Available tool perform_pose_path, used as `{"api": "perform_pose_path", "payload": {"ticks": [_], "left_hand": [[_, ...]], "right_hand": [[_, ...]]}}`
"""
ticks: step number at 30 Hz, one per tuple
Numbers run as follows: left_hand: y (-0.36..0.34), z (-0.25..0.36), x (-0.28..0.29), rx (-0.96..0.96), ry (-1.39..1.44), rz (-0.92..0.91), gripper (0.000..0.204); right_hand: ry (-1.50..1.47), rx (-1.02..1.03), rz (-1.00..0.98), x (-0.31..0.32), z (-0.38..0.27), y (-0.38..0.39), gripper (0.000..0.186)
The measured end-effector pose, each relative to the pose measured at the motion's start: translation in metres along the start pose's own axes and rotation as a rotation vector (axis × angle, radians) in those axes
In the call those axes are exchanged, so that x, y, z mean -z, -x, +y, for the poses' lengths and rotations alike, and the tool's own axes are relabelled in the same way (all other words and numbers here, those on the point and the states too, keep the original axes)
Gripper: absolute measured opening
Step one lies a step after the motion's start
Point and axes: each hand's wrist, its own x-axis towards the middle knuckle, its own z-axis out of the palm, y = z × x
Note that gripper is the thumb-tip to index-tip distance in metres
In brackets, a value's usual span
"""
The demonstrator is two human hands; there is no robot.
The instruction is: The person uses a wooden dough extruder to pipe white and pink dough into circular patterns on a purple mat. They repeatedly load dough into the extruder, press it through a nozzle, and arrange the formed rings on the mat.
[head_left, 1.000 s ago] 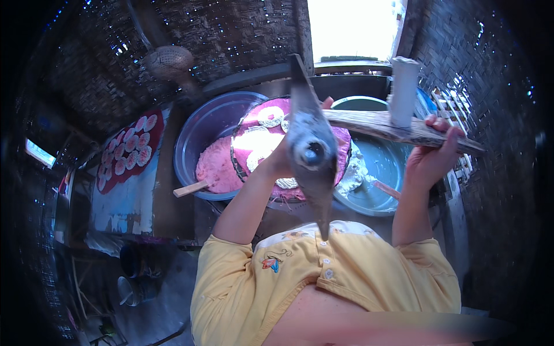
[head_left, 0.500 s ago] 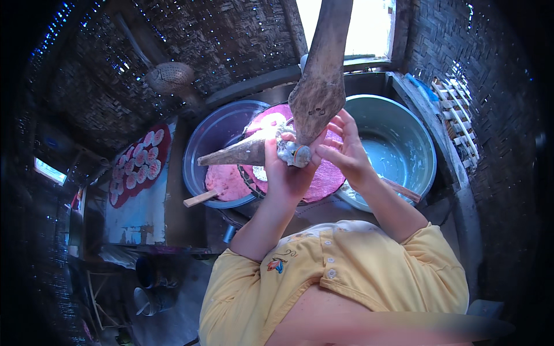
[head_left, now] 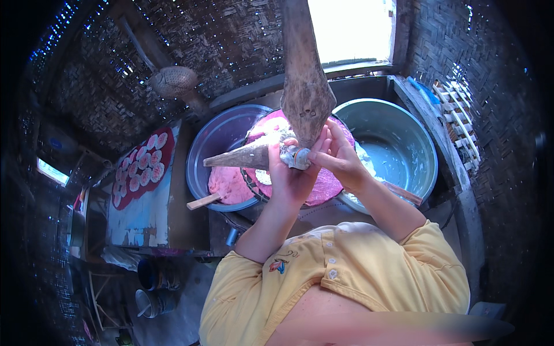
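My left hand (head_left: 291, 179) is closed round the middle of a weathered wooden tool (head_left: 307, 109), where one long arm points up and a shorter tapered one points left. A whitish, paste-smeared fitting (head_left: 298, 159) with an orange band is in its grip. My right hand (head_left: 346, 161) touches that fitting with thumb and fingers, partly curled against the tool. Beneath them lies a pink-covered round surface (head_left: 326, 189) with white rings, over a purple basin (head_left: 199, 150) of pink dough with a wooden paddle (head_left: 203, 200) and a grey-green basin (head_left: 404, 150) with white paste and another paddle (head_left: 404, 193).
At left, pink-white rounds lie on a red sheet (head_left: 137, 173) on a worn box (head_left: 130, 230). Buckets (head_left: 150, 301) stand below it. Woven walls (head_left: 242, 40) surround me, with a bright window (head_left: 352, 29), a hanging perforated scoop (head_left: 173, 81) and pale slats (head_left: 459, 115) at right.
The tool has turned so its long arm points up and the short one left. My right hand has moved from the bar's right end to the fitting; both hands are now close together.
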Motion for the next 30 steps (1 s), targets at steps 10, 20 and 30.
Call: {"api": "perform_pose_path", "payload": {"ticks": [10,20,30], "left_hand": [[-0.003,-0.004,0.001,0.013,-0.023,0.001,0.058],[-0.002,-0.01,-0.002,0.034,0.118,0.052,0.046],[0.004,-0.009,-0.003,0.061,0.215,-0.001,0.048]], "right_hand": [[-0.08,-0.001,-0.032,-0.001,-0.004,0.003,0.07],[-0.054,0.0,0.011,-0.001,0.001,0.006,0.066],[-0.091,-0.069,-0.087,0.01,0.0,0.008,0.059]]}}
